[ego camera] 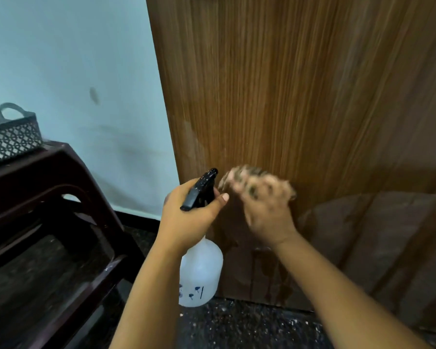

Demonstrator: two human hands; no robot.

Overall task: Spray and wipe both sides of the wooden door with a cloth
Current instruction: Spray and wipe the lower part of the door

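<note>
Your right hand (267, 210) presses the cloth (252, 181) low on the wooden door (300, 96), its grip blurred; your left hand (191, 215) grips the spray bottle (202, 273) just beside it; drips could reach the floor (237, 323); the nozzle may clip the door.

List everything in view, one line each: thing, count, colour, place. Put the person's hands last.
wooden door: one, brown grain, fills the upper right; wet streaks run down near its bottom edge.
cloth: one, pale with dark pattern, blurred, against the door under the right hand.
spray bottle: one, translucent white with black trigger head, held low at centre.
wall: one, light blue, left of the door.
plastic furniture: dark maroon, lower left; count unclear.
basket: one, dark lattice with handle, on top of the furniture at the left edge.
floor: black, speckled, bottom.
left hand: grips the spray bottle's neck.
right hand: blurred, presses the cloth on the door.
</note>
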